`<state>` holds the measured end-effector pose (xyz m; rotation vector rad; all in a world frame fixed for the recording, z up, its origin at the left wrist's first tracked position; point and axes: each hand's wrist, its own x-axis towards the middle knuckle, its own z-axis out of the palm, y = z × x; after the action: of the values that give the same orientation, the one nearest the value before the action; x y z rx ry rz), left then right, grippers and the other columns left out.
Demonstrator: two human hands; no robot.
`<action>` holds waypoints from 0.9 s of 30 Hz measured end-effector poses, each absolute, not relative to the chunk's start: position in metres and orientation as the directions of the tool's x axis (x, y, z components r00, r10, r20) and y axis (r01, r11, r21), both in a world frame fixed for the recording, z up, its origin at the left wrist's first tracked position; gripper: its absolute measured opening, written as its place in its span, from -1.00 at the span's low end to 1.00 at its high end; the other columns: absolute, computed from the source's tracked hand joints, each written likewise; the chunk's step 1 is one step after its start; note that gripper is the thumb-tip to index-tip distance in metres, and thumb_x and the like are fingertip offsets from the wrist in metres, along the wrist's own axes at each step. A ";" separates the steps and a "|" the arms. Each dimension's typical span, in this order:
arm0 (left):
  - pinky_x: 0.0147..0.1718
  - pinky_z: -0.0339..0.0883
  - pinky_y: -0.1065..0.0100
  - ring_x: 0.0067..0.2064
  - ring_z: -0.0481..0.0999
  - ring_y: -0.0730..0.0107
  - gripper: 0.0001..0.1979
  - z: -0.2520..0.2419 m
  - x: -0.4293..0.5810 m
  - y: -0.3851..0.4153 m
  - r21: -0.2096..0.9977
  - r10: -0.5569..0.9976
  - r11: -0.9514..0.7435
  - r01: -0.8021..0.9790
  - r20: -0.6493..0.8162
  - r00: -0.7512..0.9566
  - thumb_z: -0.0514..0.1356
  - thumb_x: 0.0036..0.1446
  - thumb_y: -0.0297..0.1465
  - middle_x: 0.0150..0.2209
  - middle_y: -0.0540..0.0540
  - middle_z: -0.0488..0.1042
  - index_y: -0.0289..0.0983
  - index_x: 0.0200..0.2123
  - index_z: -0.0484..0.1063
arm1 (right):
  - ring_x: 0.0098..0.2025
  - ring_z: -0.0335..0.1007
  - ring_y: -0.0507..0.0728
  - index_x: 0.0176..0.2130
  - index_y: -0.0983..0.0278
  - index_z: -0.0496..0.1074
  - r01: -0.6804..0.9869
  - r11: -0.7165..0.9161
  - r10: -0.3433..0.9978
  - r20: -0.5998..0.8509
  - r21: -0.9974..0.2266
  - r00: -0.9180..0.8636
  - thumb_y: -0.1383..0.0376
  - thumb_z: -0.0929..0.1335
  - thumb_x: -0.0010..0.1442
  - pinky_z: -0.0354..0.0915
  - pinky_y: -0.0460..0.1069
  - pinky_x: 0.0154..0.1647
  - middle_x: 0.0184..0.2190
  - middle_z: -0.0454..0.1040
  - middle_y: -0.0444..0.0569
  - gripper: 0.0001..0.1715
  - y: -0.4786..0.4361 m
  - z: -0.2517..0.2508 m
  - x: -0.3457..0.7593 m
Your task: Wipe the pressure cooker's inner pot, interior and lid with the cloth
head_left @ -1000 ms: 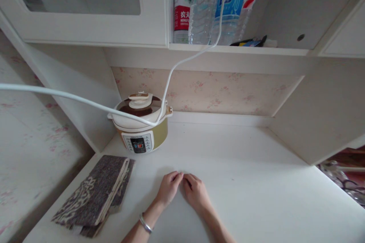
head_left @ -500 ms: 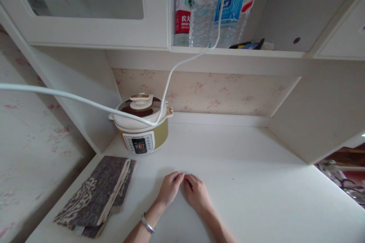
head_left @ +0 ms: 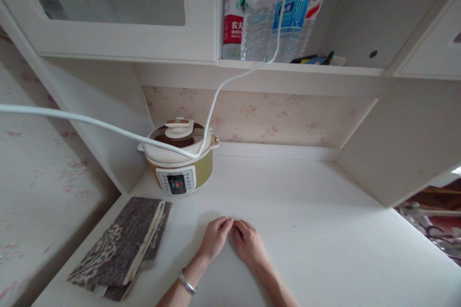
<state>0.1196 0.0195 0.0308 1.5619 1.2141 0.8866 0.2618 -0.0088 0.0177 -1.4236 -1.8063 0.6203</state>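
Note:
My left hand (head_left: 215,238) and my right hand (head_left: 248,242) lie palm down side by side on the white countertop (head_left: 324,235), near its front edge. Their fingertips meet in the middle. The fingers are loosely extended and nothing shows in either hand. A silver bracelet (head_left: 186,282) circles my left wrist. A folded grey patterned cloth (head_left: 124,244) lies to the left of my left hand, apart from it.
A white and olive electric cooker (head_left: 179,158) stands at the back left of the counter. A white cable (head_left: 108,127) runs across its lid and up to the shelf. Several plastic bottles (head_left: 259,14) stand on the shelf above. A closed cabinet door (head_left: 108,5) hangs at upper left.
My hands have not moved. The view has shifted very slightly.

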 end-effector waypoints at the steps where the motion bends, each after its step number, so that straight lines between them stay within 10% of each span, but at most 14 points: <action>1: -0.48 -0.03 0.38 -0.48 0.13 0.46 -0.59 0.030 0.119 0.019 0.955 0.968 -0.072 0.288 -0.002 0.249 0.02 0.23 -0.11 -0.59 0.09 0.11 -0.24 -0.57 0.17 | -0.17 0.43 0.10 -0.15 0.21 0.50 0.604 0.266 0.961 0.253 -0.752 -0.108 0.37 0.17 0.28 0.28 -0.05 -0.11 -0.23 0.53 -0.03 -0.66 -0.009 0.017 0.262; 27: -0.47 0.01 0.39 -0.47 0.16 0.44 -0.60 0.035 0.118 0.017 0.956 0.970 -0.071 0.284 0.000 0.241 0.02 0.22 -0.13 -0.59 0.06 0.17 -0.24 -0.57 0.20 | -0.18 0.44 0.11 -0.14 0.22 0.50 0.632 0.257 0.963 0.250 -0.731 -0.102 0.35 0.17 0.30 0.30 -0.05 -0.11 -0.24 0.53 0.00 -0.64 -0.011 0.021 0.259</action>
<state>0.1180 0.0167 0.0355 1.5529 1.2141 0.8987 0.2589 -0.0108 0.0213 -1.4555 -1.8191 0.5908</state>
